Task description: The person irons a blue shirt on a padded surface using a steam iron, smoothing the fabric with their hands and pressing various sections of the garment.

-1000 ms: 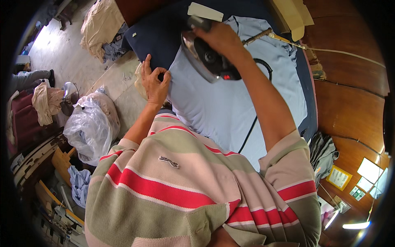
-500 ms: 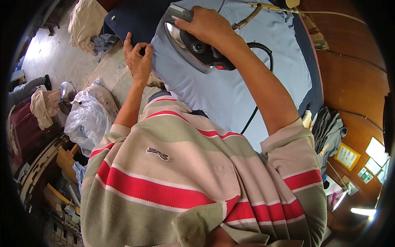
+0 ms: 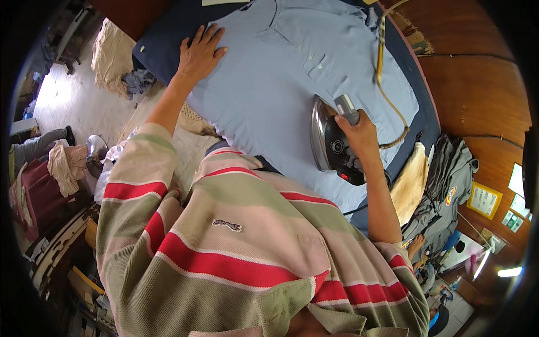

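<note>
dark blue padded ironing table (image 3: 168,33), wood-panelled wall to its right. a light blue buttoned cotton shirt (image 3: 281,84) lies spread across it. my left hand (image 3: 199,53) presses flat, fingers splayed, on the shirt's left edge. my right hand (image 3: 359,135) is clenched around the handle of a black electric iron (image 3: 331,143), near the table's right edge.

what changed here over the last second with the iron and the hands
The right hand has slid the iron from the far left part of the light blue shirt back to its near right side. The left hand has left the board's near edge and now lies flat on the shirt's far left part. The right hand's grip on the iron's handle is unchanged, and the shirt still lies spread on the dark blue board.
</note>
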The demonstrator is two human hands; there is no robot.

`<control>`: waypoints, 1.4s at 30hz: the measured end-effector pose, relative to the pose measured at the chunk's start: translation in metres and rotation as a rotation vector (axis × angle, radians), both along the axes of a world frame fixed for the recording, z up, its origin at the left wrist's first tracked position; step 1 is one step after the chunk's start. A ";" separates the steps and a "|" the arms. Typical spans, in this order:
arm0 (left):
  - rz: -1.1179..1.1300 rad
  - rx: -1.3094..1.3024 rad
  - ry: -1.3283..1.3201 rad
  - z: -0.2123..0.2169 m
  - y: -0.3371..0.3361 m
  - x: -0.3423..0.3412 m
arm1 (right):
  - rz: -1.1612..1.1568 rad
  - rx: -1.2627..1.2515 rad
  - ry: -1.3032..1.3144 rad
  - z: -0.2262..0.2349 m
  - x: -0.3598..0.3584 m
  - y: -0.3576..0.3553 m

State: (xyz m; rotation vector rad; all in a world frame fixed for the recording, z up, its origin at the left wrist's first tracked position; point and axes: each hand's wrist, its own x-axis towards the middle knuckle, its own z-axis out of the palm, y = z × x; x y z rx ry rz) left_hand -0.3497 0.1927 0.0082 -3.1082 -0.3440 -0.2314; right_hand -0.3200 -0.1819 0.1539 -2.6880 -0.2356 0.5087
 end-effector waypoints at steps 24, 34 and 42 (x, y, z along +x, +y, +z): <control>0.223 -0.410 -0.364 0.001 0.034 0.040 | 0.289 0.146 -0.057 -0.012 0.081 0.236; 0.233 -0.482 -0.414 -0.001 0.039 0.039 | 0.265 0.171 -0.055 -0.014 0.087 0.254; 0.211 -0.464 -0.444 -0.004 0.042 0.040 | 0.378 0.136 -0.148 -0.020 0.094 0.274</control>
